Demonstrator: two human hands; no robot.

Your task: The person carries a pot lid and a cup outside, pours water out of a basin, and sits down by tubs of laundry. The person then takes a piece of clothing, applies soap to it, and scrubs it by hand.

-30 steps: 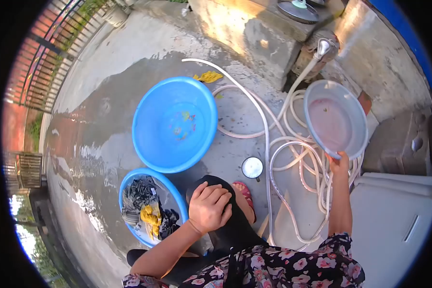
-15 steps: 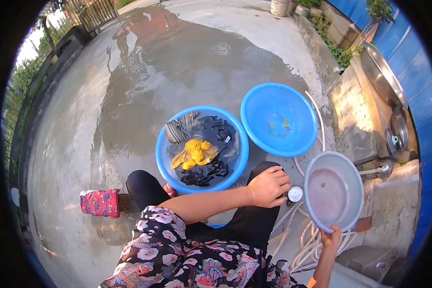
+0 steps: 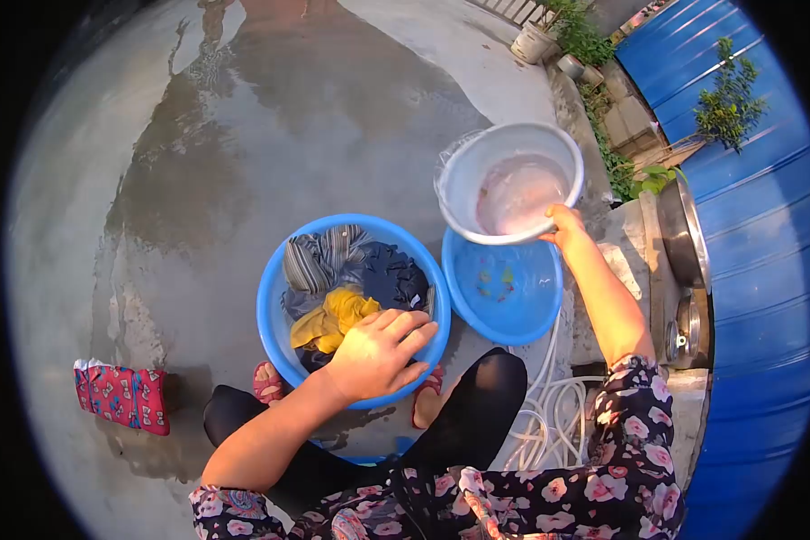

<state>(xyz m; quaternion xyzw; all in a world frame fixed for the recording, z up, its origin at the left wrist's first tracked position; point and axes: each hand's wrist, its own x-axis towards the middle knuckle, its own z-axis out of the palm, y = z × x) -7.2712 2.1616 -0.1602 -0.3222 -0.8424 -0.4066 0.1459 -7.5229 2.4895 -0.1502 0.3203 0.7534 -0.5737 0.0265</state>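
Note:
My right hand (image 3: 562, 225) grips the near rim of a pale grey-white basin (image 3: 466, 202). The basin is raised and tilted, with cloudy water inside and clear water spilling over its far left edge. Partly beneath it stands a blue basin (image 3: 504, 310) with a coloured pattern on its bottom. My left hand (image 3: 382, 353), fingers loosely apart, hovers over the near side of a blue tub (image 3: 274, 328). In that tub lie a yellow cloth (image 3: 337, 315), a striped garment (image 3: 310, 263) and dark clothes (image 3: 391, 277).
A coiled white hose (image 3: 544, 423) lies right of my knees. A low seat with a pink patterned cover (image 3: 121, 396) stands at the left. Metal pans (image 3: 679, 234) lean by the blue wall (image 3: 756, 378) on the right. The concrete ground (image 3: 333, 108) is wet.
My right hand has lifted the pale basin from beside the hose up and forward, tipping it so water spills. My left hand has moved left from my knee to above the tub.

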